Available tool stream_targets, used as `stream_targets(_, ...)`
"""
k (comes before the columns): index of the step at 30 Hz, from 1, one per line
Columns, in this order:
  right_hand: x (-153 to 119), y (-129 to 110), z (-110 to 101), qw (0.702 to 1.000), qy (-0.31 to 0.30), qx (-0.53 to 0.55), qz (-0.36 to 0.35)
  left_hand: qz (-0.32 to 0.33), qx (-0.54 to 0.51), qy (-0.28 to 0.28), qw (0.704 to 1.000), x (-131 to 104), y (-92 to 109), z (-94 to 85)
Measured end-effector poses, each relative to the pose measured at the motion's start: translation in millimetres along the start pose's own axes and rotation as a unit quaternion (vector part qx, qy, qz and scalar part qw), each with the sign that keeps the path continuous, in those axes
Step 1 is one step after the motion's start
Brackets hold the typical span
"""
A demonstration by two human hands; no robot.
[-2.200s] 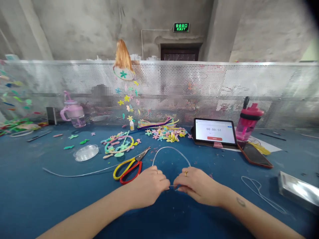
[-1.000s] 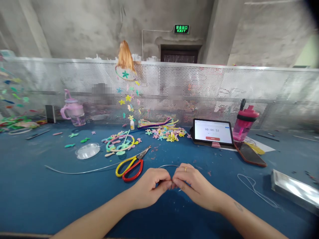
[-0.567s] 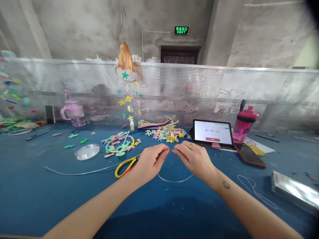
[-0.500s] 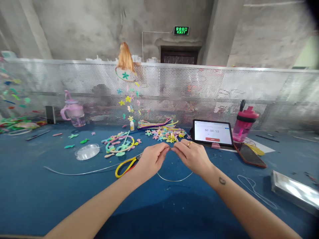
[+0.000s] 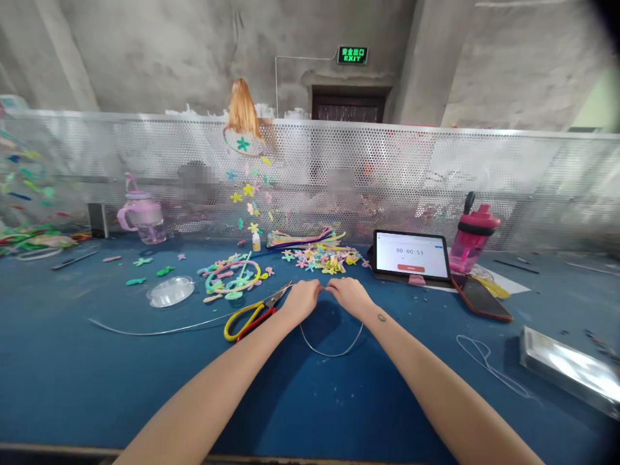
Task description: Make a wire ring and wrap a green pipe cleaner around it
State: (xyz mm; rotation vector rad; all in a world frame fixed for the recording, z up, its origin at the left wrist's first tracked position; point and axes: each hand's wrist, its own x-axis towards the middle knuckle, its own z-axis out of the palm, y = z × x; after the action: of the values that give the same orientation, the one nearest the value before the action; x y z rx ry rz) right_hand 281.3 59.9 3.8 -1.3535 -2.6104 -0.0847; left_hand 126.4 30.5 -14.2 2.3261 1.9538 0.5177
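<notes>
A thin wire (image 5: 332,355) hangs in a curve below my two hands, one side rising to each. My left hand (image 5: 304,298) is closed on one end of it, with the fingertips pinched. Close beside it, my right hand (image 5: 349,296) pinches the other end, and the fingertips of both hands nearly meet. Scissors (image 5: 252,320) with yellow and red handles lie by my left wrist. A long clear strand (image 5: 159,333) stretches left from near the scissors. Behind my hands is a pile of small pastel flowers (image 5: 334,259).
At the left are a colourful ring (image 5: 259,274), a clear dish (image 5: 170,292) and a lilac cup (image 5: 145,216). To the right stand a tablet (image 5: 411,256) and pink bottle (image 5: 472,239), with a phone (image 5: 482,297), looped cord (image 5: 489,365) and silvery box (image 5: 571,368) nearer.
Both hands have drawn slightly closer to each other, and the wire loop below looks narrower and deeper. More of the scissors' blades shows beside my left hand.
</notes>
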Motion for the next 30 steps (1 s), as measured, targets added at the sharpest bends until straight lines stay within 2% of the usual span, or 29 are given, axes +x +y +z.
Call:
stream_targets(3, 2, 6, 15, 1.0, -0.02, 0.008, 0.011, -0.015, 0.039, -0.017, 0.999, 3, -1, 13.1)
stream_targets(6, 3, 9, 19, 0.999, -0.025, 0.024, 0.01, -0.021, 0.073, -0.024, 0.997, 4, -1, 17.3)
stream_targets(15, -1, 20, 19, 0.997, -0.016, 0.078, 0.016, -0.015, 0.129, -0.035, 0.991, 2, 10, 17.0)
stream_targets(25, -7, 21, 19, 0.997, -0.04, 0.026, 0.057, -0.037, 0.15, -0.062, 0.986, 7, 14, 14.6)
stream_targets(30, -13, 19, 17, 0.999, -0.04, -0.001, 0.035, -0.041, 0.148, -0.065, 0.986, 7, 19, 10.9)
